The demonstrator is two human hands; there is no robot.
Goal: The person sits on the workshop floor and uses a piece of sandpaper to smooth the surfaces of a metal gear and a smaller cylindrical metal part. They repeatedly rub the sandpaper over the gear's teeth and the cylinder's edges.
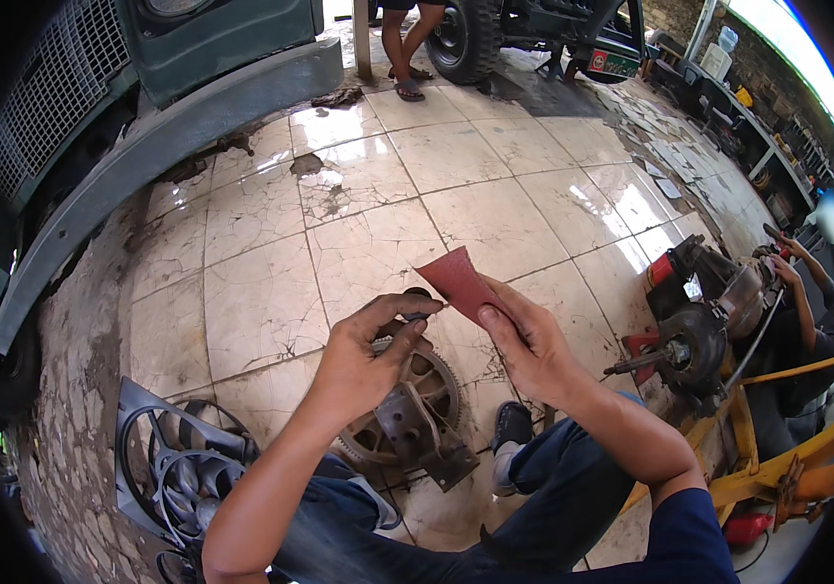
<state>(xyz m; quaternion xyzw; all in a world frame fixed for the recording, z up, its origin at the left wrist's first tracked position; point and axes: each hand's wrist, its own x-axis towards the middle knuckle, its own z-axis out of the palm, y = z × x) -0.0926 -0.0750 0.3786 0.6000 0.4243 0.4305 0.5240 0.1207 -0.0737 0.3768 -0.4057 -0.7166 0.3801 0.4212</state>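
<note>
My right hand [526,339] pinches a curved piece of reddish-brown sandpaper [458,280] between thumb and fingers. Close to its lower left edge, my left hand [370,343] is closed on a small dark round part [418,293], mostly hidden by the fingers, so its exact kind is unclear. The two hands are apart, raised over the floor between my knees. Beneath them a large toothed gear wheel [445,375] lies on the tiles, with a dark metal bracket [424,435] on or against it.
A fan in a shroud [183,477] lies at the lower left. On the right stands a greasy mechanical assembly [694,336] by a yellow metal frame [796,453], where another person's hands [785,265] work. A vehicle's bumper [241,97] is at the upper left; someone's legs [405,49] stand behind.
</note>
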